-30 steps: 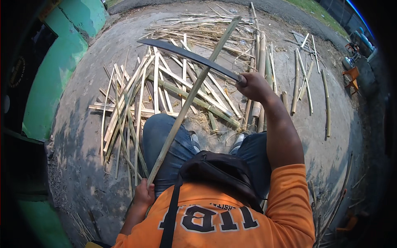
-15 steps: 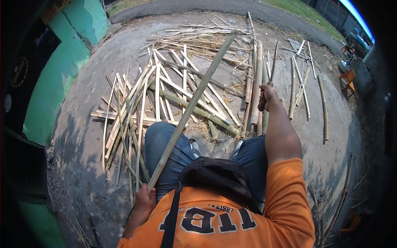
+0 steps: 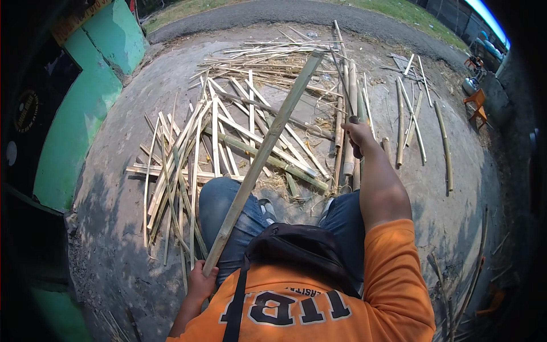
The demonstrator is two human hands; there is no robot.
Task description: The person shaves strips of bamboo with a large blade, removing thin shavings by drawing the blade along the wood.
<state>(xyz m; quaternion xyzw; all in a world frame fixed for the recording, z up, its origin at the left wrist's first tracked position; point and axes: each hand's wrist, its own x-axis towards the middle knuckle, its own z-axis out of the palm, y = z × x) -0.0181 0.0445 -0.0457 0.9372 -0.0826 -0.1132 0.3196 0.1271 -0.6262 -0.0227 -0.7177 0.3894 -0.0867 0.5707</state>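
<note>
Bamboo strip [image 3: 263, 162], long, straight and pale green, slants up and away from the person's left hand [image 3: 199, 279]. Its near end sits between the thumb and the curled fingers of that hand, which are pressed around it; nearly all of its length runs out beyond the grip. It crosses in front of the left thigh, clad in blue jeans [image 3: 219, 208], and its far end is raised over the ground, well apart from either hand.

The right hand [image 3: 360, 135] is stretched forward, its fingers wrapped about the handle of a long knife [image 3: 354, 119]. The dark blade is seen nearly edge-on and points away from the body, its tip near the strip's far end in this view but apart from it.

Beyond the knees, split strips [image 3: 215, 137] lie crisscrossed in a loose pile, with a greener bamboo piece [image 3: 285, 166] among them. Thicker bamboo poles [image 3: 350, 159] lie lengthwise beneath the right hand, and more thin strips [image 3: 285, 44] are heaped farther off.

Against the body rest an orange shirt [image 3: 319, 302] and a black waist bag [image 3: 302, 245]. Farther out are a green wall [image 3: 85, 97] to the left and an orange chair [image 3: 477, 100] to the right.
</note>
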